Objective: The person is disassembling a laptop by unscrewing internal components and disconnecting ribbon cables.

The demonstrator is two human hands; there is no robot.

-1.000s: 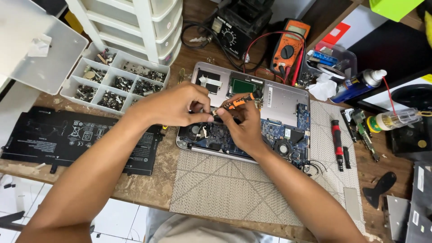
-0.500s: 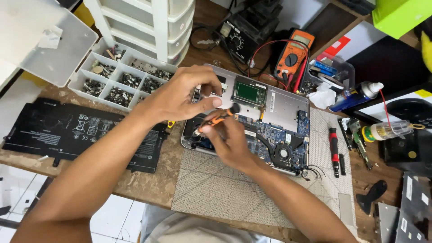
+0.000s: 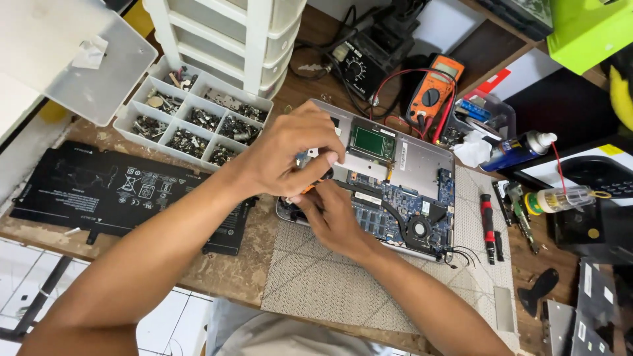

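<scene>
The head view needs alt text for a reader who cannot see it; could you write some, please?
Both hands, left hand above right hand, work an orange-handled tool at an opened laptop on a grey mat. A black battery pack and a tray of screws lie to the left.

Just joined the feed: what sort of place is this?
Most likely an electronics repair bench: an opened laptop under both hands, an orange multimeter, and a compartment tray of screws.

Your opened laptop (image 3: 402, 191) lies on the mat (image 3: 330, 277); the flat battery (image 3: 119, 191) lies to its left; the compartment tray of screws (image 3: 191, 122) sits behind the battery; the multimeter (image 3: 432, 95) stands behind the laptop; a screwdriver (image 3: 486, 221) lies to its right.
</scene>
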